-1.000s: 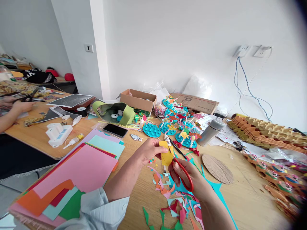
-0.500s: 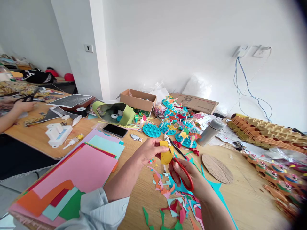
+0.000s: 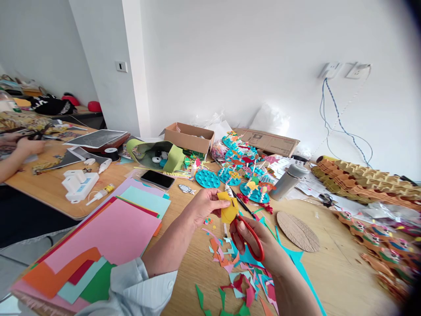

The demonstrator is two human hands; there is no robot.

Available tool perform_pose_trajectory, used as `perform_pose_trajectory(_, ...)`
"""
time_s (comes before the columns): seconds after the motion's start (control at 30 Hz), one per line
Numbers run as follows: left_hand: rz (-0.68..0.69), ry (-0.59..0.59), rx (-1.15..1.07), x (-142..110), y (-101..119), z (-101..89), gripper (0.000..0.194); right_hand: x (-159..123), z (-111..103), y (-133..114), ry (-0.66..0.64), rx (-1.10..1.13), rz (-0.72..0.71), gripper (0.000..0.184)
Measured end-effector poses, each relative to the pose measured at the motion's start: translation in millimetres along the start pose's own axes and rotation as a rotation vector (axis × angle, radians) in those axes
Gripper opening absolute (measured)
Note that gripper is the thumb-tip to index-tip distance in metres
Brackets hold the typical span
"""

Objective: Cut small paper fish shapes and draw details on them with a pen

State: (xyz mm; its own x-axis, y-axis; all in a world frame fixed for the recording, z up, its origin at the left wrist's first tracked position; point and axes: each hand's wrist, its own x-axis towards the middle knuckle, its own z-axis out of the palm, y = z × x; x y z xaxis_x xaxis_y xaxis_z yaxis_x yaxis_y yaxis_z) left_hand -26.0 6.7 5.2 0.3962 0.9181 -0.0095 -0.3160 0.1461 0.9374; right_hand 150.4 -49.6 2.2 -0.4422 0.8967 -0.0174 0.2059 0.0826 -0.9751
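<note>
My left hand (image 3: 205,206) pinches a small piece of yellow paper (image 3: 229,213) by its left side, with a drawn curve faintly showing on it. In my right hand (image 3: 251,239) are red-handled scissors (image 3: 259,251), their blades up at the right edge of the paper and partly hidden by it. Beneath both hands lie paper scraps (image 3: 245,281) in several colours. A black pen (image 3: 244,201) rests just behind the yellow paper. To the right of my right hand is a cardboard oval (image 3: 297,231).
Stacked coloured paper (image 3: 115,232) lies at left, near a phone (image 3: 158,179). Blue round pieces with paper fish (image 3: 255,192) stand behind my hands, beside a grey bottle (image 3: 289,182). Egg-carton pieces (image 3: 358,180) line the right. Another person's hand (image 3: 29,145) is at far left.
The yellow paper has tilted and turned a little in my left hand, and the scissors have shifted slightly left along its edge. At far left, the other person's hand moved slightly.
</note>
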Motion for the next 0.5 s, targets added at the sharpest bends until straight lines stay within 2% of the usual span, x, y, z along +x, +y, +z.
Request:
perform_pose_trajectory(0.27, -0.058, -0.025, 0.028, -1.7, 2.5, -0.3, 0.043, -0.9, 1.2, -3.5, 0.028, -0.024, -0.005, 0.047)
perform_pose_trajectory(0.5, -0.002, -0.005, 0.11, -2.4, 2.4, -0.1, 0.032, -0.8, -0.1, -1.2, 0.009, -0.048, 0.001, 0.05)
